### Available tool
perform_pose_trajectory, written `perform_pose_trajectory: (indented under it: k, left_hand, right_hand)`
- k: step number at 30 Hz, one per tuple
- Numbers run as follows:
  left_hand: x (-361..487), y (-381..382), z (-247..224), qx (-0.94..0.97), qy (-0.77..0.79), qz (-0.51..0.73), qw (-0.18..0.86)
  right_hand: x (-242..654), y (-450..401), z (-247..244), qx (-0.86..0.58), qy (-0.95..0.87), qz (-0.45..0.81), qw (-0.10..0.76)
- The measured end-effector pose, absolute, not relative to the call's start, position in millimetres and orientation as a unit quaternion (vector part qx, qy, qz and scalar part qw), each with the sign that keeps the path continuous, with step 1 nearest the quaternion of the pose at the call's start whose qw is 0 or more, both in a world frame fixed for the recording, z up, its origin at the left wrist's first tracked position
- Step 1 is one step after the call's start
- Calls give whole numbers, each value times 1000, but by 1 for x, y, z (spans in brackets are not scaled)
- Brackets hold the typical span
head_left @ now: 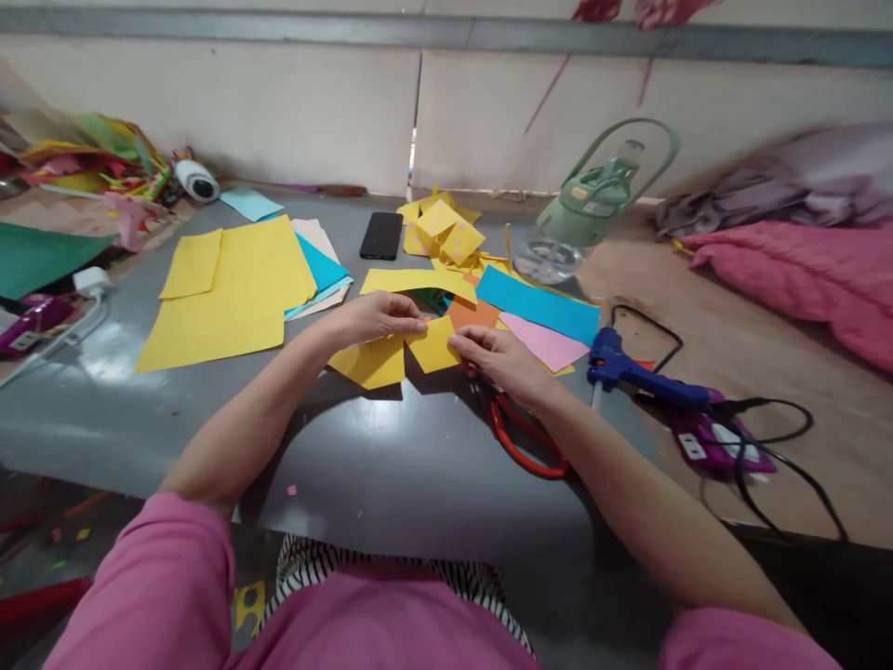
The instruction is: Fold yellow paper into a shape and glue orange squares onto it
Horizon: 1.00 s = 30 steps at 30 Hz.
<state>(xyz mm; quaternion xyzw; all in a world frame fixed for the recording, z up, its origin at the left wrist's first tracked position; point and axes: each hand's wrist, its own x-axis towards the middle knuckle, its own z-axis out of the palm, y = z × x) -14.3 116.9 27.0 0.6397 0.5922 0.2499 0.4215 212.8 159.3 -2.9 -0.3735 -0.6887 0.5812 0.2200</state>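
Near the middle of the grey table, my left hand (pixel 380 318) and my right hand (pixel 499 355) pinch a small yellow paper piece (pixel 433 346) between them, one at each side. Another yellow piece (pixel 373 361) lies under my left wrist, just left of the held one. Red-handled scissors (pixel 526 456) lie beneath and beside my right hand, their blades mostly hidden. Behind my hands are a yellow strip (pixel 419 282), a blue strip (pixel 537 304), and orange (pixel 473 310) and pink (pixel 544 342) paper.
Large yellow sheets (pixel 230 298) lie at left. A black phone (pixel 381 235) and folded yellow shapes (pixel 445 233) are at the back. A green bottle (pixel 586 205), a blue glue gun (pixel 638 372) and a purple power strip (pixel 718 442) with cables stand or lie at right.
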Motion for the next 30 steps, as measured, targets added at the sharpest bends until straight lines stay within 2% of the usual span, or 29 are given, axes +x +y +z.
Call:
perform_pose_trajectory:
  k: [9, 30]
  left_hand:
    - [-17, 120, 13, 586, 565, 275, 512]
    - [-19, 122, 11, 548, 587, 286, 523]
  right_hand:
    - [217, 153, -9, -390, -648, 605, 246]
    - [219, 157, -7, -431, -653, 548, 296]
